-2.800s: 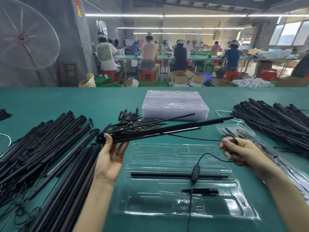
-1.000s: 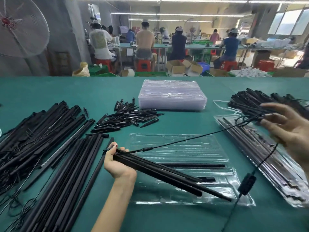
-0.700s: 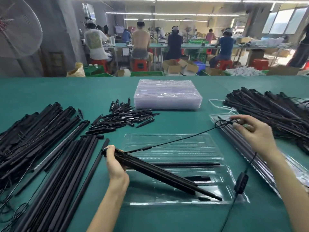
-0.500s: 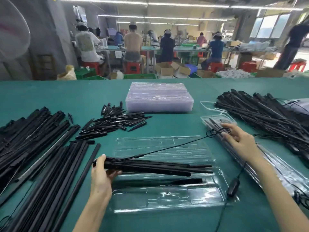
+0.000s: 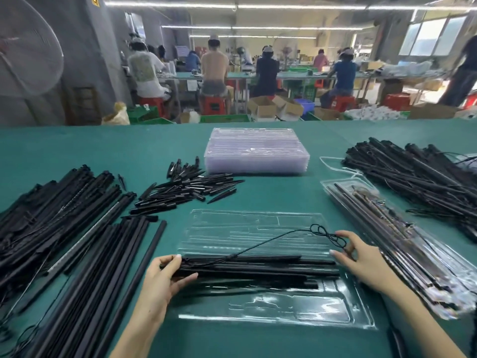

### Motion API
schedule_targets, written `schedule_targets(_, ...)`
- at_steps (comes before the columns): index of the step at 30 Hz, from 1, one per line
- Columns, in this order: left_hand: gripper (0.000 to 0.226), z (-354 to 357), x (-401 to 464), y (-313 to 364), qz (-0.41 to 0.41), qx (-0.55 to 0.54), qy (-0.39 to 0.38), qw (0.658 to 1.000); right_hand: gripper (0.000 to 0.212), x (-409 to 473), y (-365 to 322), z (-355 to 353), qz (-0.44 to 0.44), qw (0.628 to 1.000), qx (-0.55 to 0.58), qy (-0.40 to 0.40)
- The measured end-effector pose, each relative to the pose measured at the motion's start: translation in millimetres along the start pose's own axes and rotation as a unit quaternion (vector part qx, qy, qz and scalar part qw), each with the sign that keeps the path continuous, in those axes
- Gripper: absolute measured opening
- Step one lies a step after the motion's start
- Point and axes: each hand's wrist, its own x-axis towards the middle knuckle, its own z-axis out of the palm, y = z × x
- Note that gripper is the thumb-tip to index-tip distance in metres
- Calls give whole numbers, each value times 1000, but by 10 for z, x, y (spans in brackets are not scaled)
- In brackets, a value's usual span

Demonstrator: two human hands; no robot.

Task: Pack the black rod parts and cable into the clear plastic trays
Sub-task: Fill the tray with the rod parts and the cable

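An open clear plastic tray (image 5: 273, 312) lies on the green table in front of me. A bundle of black rods (image 5: 258, 268) lies flat across the tray's middle. My left hand (image 5: 165, 277) grips the bundle's left end. A thin black cable (image 5: 271, 240) runs from the rods up to a small coil. My right hand (image 5: 361, 259) pinches that coil at the tray's right side, its fingertips by the rods' right end.
Long black rods (image 5: 64, 241) are heaped at left, and short black spikes (image 5: 185, 188) lie behind the tray. A stack of empty clear trays (image 5: 256, 151) stands at the back. Filled trays (image 5: 402, 244) and cabled rods (image 5: 413, 177) lie at right.
The rod bundle swung from a slant to level and came down onto the tray. My right hand drew the cable coil in from the right toward the tray.
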Motion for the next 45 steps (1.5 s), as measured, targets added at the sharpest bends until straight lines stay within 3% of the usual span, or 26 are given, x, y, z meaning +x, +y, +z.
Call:
schedule_targets(5,10,-60,11,0,-11,38,-24,999,27,-28,-159,122,34,995,89,41)
schedule_targets(12,8,-148,148,37,63,257,-26,964,26,-53,-207,133,67,979,174,77)
schedule_targets(16,11,-79,140,69,160,423,19,892,24,-68,-216,143,67,982,155,83)
schedule_targets(20,13,-64,46,80,239,621,82,742,25,-68,-201,160,64,981,153,97)
schedule_targets(23,23,-68,41,76,331,644,82,685,24,-63,-182,175,59,980,158,102)
schedule_targets(27,56,24,70,-25,339,670,-97,654,27,-58,-177,177,56,981,164,84)
schedule_targets(29,45,37,143,-147,316,686,-164,634,36,-56,-170,167,52,982,169,64)
schedule_targets(35,41,8,322,-106,264,665,-246,654,41,135,-216,201,55,974,204,80)
schedule_targets(38,38,26,316,-167,272,671,-231,650,39,204,-205,264,55,974,188,114)
schedule_targets(43,43,87,308,-165,245,626,-203,711,27,212,-125,335,50,972,184,140)
schedule_targets(45,46,106,309,-141,220,636,-212,709,24,214,-127,344,53,967,172,180)
